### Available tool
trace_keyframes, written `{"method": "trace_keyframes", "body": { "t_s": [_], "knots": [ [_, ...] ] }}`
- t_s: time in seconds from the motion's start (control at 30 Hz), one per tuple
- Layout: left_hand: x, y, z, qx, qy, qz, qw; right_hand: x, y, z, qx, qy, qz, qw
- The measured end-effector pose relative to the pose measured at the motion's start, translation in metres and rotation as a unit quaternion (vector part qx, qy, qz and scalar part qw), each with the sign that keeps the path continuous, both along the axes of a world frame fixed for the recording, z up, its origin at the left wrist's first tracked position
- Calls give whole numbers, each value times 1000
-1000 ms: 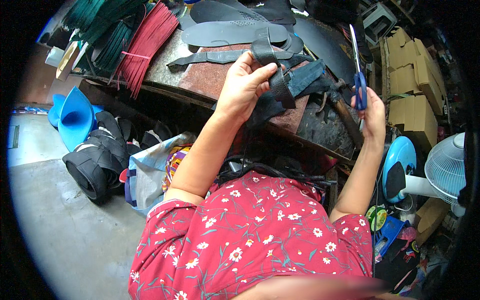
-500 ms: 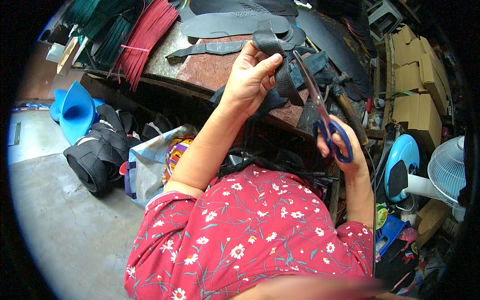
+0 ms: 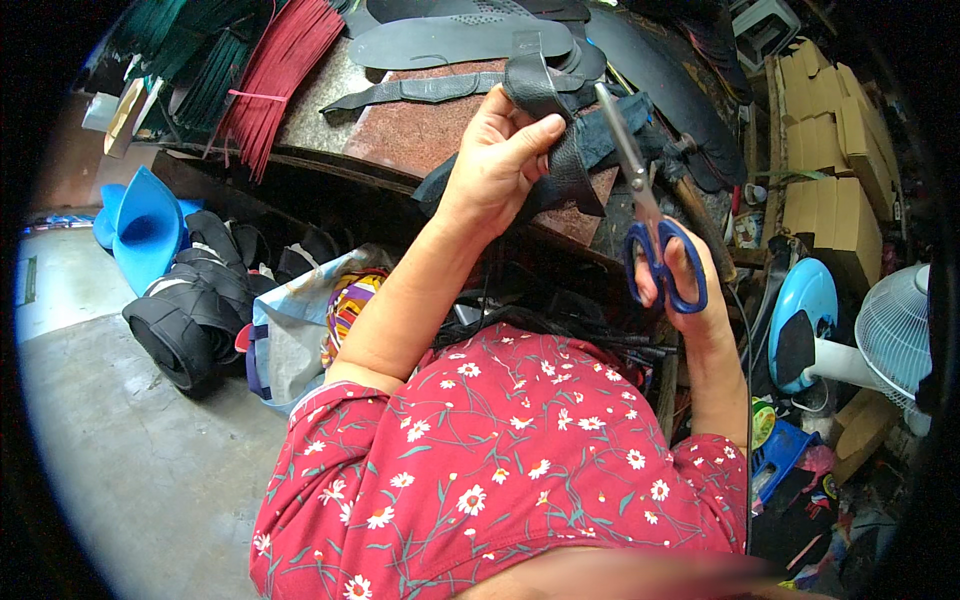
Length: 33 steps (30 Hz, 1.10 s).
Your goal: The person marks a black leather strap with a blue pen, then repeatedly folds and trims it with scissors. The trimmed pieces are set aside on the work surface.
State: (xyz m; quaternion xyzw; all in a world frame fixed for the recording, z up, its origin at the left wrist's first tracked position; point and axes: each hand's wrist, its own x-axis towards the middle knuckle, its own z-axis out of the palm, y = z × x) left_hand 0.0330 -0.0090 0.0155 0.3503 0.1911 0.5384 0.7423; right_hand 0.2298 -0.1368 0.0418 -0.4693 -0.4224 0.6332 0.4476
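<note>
My left hand (image 3: pixel 505 155) pinches a curved black leather strap (image 3: pixel 540 92) between thumb and fingers, held up above the work table's edge. The strap's lower end hangs down to the right of the thumb. In my right hand (image 3: pixel 690 275) are scissors (image 3: pixel 638 180) with dark blue handles, fingers through the loops. Their blades point up toward the strap and stand apart from it. Behind the left hand, another flat black strap (image 3: pixel 440 88) lies on the reddish table top (image 3: pixel 410 130). Grey sole-shaped pieces (image 3: pixel 460 42) lie farther back.
Bundles of red strips (image 3: pixel 275 85) and dark green strips sit at the far left. A hammer (image 3: pixel 700 200) lies beyond the scissors. Cardboard boxes (image 3: pixel 830 130) and a fan (image 3: pixel 890 330) stand on the right. Black rolls (image 3: pixel 190 320) and blue foam (image 3: pixel 145 225) rest at left.
The scissor blades have drawn closer together and tilted a little more upright. My left hand keeps its hold on the strap. The whole view has shifted slightly.
</note>
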Motion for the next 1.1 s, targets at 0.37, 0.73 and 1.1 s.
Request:
{"method": "trace_keyframes", "body": {
  "t_s": [0.37, 0.73, 1.1],
  "knots": [
    [13, -46, 4, 75, 216, -180, 957, -24, 59, 16, 150, -75, -127, 978],
    [0, -42, 10, 66, 170, -173, 968, -30, 72, 5, 87, -95, -153, 980],
    [-26, -18, 19, 73, 240, -75, 965, -51, 67, 16, 160, -84, -99, 979]
  ]
}}
